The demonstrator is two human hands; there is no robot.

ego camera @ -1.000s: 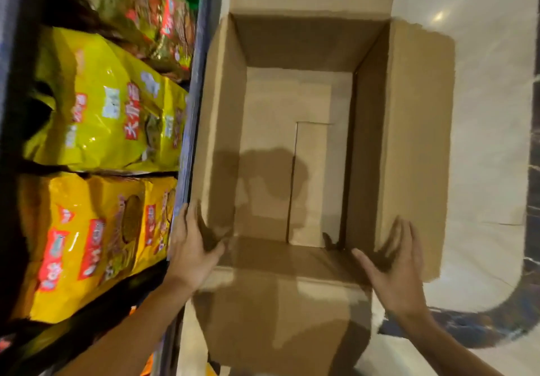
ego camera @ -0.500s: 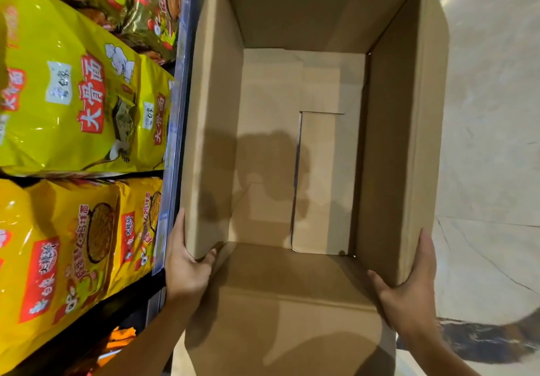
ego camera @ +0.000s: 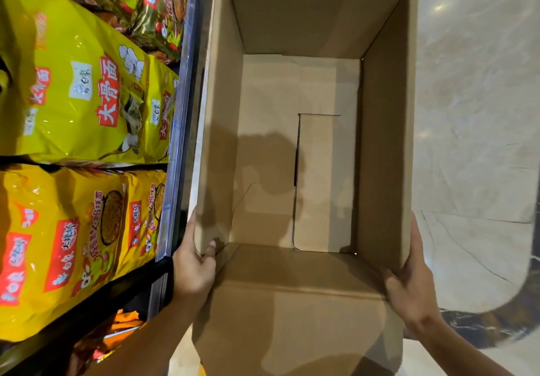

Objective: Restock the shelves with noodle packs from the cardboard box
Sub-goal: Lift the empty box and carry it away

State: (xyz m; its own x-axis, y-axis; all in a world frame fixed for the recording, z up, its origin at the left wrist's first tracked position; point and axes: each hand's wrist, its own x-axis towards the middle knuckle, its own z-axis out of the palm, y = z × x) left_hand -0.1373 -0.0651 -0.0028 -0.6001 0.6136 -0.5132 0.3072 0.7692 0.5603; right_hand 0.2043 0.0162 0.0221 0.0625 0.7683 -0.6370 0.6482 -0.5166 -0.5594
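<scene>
Box: cardboard box, flaps up, interior bare, centre of view.
Left hand: grasps box wall at 8 o'clock, thumb inside.
Right hand: grasps box wall at 4 o'clock.
Noodle packs: on shelves, 9 o'clock of box.
Floor: 3 o'clock.
</scene>
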